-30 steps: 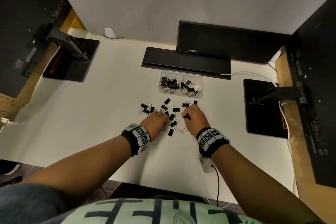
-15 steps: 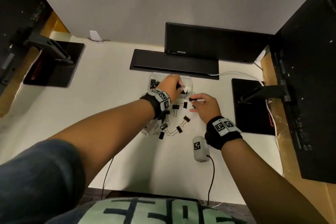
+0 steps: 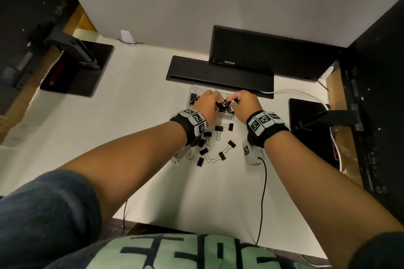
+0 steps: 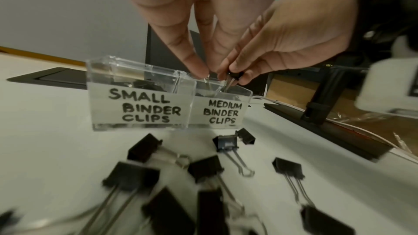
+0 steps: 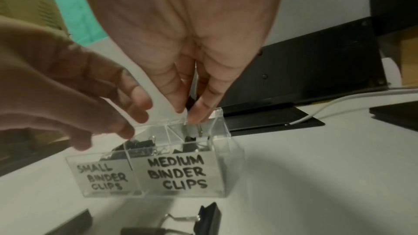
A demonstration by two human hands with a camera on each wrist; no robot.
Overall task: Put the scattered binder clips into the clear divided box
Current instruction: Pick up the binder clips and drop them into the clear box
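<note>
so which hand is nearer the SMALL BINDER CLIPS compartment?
Left. The left hand hangs by the divider beside the small compartment; the right hand is over the medium side, farther off.

Nearest binder clips [image 4: 162,215] — blurred, edge-cropped

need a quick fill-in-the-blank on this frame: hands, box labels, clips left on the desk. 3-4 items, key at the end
1. The right hand pinches a binder clip above the compartment labelled ____ BINDER CLIPS.
2. The other compartment of the clear divided box is labelled ____ BINDER CLIPS.
3. The loose clips lie on the desk on the side of the box ____ the person.
4. The left hand is over the ____.

Missing words: MEDIUM; SMALL; nearer; box
</note>
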